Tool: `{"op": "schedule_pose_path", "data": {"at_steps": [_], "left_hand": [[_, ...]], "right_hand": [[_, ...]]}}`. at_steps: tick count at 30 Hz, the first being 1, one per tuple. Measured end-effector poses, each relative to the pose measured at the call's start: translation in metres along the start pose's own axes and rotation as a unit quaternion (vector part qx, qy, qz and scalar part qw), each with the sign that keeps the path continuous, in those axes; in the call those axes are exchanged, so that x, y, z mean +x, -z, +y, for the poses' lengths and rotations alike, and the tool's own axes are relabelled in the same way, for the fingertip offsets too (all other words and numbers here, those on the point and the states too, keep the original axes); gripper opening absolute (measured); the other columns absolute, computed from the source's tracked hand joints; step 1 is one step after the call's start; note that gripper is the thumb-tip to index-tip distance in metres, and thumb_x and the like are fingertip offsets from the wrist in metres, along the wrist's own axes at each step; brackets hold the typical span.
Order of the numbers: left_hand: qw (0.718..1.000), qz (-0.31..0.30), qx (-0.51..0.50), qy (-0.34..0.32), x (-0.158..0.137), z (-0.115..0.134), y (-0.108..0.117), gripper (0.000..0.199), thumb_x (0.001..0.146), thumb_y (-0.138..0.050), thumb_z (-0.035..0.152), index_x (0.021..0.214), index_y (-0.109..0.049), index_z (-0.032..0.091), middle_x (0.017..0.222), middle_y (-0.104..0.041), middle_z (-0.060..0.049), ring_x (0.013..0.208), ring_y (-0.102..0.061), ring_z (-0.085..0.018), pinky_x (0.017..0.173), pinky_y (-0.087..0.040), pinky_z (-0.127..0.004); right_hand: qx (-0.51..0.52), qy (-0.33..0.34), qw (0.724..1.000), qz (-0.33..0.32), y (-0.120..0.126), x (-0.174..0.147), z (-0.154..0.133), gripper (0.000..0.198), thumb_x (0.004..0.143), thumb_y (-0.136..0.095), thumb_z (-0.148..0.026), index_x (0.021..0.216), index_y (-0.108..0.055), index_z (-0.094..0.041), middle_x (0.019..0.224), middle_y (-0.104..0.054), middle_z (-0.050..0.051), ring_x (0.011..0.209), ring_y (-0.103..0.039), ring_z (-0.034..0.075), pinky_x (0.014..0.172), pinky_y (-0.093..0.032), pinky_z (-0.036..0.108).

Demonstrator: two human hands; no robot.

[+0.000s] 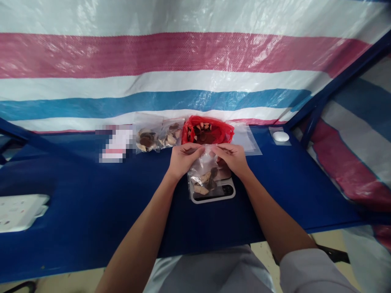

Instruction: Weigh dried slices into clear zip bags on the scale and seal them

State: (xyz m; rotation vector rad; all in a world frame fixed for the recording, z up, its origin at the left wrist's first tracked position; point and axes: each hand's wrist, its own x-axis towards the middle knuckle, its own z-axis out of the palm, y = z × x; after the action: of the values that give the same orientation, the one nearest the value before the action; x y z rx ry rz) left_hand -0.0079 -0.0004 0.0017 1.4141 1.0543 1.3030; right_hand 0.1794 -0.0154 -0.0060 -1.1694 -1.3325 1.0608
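Note:
Between my left hand [186,158] and my right hand [231,156] hangs a clear plastic bag [203,177], its top edge pinched by the thumbs and fingers of both. Brown and pale dried slices [204,186] lie in the bag's lower part. Directly beneath it is a white kitchen scale [229,194] with a dark panel, partly covered by the bag; whether the bag touches it I cannot tell. Just beyond my hands stands an open red plastic bag [224,126] holding more of the slices.
Two filled clear bags, one at the left [146,138] and another beside it [171,132], lie left of the red bag. Flat clear bags [246,140] rest to its right. A white oval object [280,136] and a white power strip [23,211] are on the blue table [116,215]. Striped sheeting [152,55] closes the back.

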Motion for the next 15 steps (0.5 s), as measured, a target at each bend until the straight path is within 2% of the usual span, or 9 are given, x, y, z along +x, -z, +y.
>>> {"op": "schedule_pose_path", "data": {"at_steps": [6, 11, 15], "left_hand": [[1.0, -0.014, -0.003, 0.013, 0.0009, -0.001, 0.0031, 0.032, 0.066, -0.085, 0.046, 0.078, -0.08, 0.016, 0.075, -0.078, -0.007, 0.067, -0.069, -0.019, 0.066, -0.057, -0.03], [1.0, -0.011, -0.008, 0.013, 0.0026, -0.0039, 0.006, 0.033, 0.069, -0.084, 0.048, 0.08, -0.08, 0.016, 0.07, -0.076, -0.006, 0.061, -0.067, -0.017, 0.061, -0.054, -0.028], [1.0, -0.001, -0.004, 0.005, 0.0021, -0.0047, 0.0048, 0.035, 0.067, -0.084, 0.049, 0.079, -0.08, 0.016, 0.069, -0.076, -0.006, 0.06, -0.066, -0.017, 0.06, -0.054, -0.028]], "right_hand": [[-0.009, 0.003, 1.0, 0.012, 0.0019, 0.001, 0.0016, 0.029, 0.076, -0.076, -0.049, 0.083, -0.08, -0.022, 0.073, -0.076, 0.003, 0.05, -0.06, 0.014, 0.045, -0.051, 0.025], [-0.002, 0.006, 0.999, 0.045, 0.0028, 0.0008, 0.0002, 0.028, 0.076, -0.075, -0.05, 0.078, -0.077, -0.022, 0.071, -0.075, 0.002, 0.049, -0.058, 0.012, 0.046, -0.05, 0.024], [0.015, -0.002, 1.0, 0.027, 0.0011, 0.0003, -0.0003, 0.032, 0.075, -0.076, -0.052, 0.076, -0.075, -0.021, 0.071, -0.074, 0.002, 0.051, -0.059, 0.013, 0.048, -0.049, 0.025]]}}
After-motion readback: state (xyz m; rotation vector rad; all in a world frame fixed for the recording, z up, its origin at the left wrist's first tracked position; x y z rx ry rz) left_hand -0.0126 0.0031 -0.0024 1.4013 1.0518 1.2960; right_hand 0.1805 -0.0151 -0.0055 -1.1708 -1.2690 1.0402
